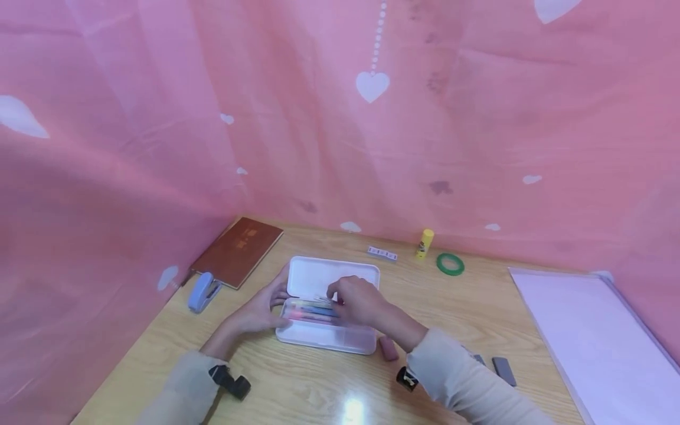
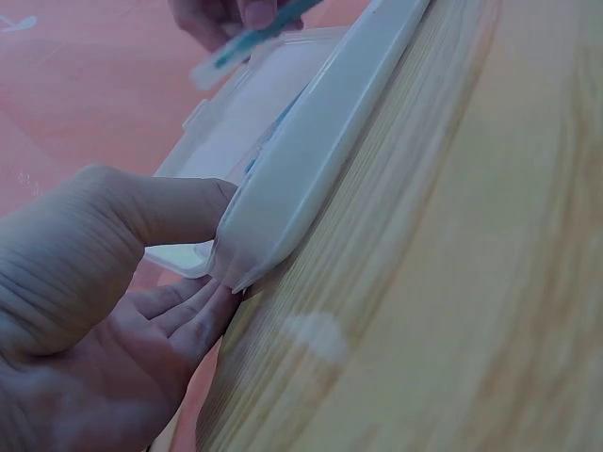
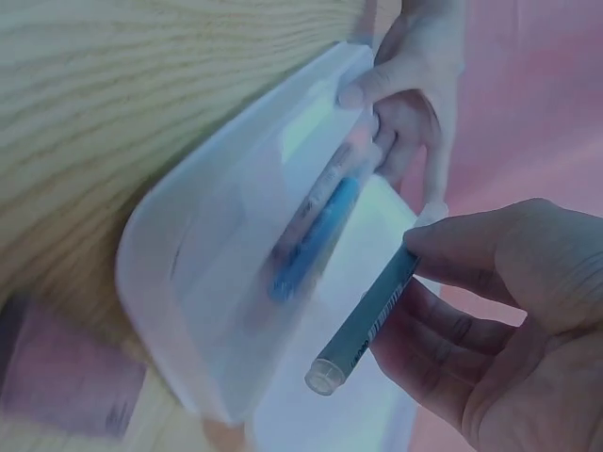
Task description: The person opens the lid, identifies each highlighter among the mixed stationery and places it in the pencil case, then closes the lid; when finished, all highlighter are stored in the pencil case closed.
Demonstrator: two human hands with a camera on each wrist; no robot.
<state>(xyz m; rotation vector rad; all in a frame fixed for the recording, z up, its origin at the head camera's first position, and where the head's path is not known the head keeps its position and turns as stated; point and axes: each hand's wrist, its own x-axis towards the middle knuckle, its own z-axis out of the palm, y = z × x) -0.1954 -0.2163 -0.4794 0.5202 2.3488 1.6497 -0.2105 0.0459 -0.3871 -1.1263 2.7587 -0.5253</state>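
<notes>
An opened white pencil case lies on the wooden table, its lid folded back away from me. Inside it are a blue pen and a pinkish pen, with others partly hidden. My left hand grips the case's left end, thumb on the rim and fingers against the end below. Above the case, my right hand pinches a dark teal pen between thumb and fingers. That pen is tilted and apart from the case.
A pink eraser lies by the case's right end. Around stand a brown notebook, light-blue stapler, small white strip, yellow glue stick, green tape roll, grey block and large pale sheet.
</notes>
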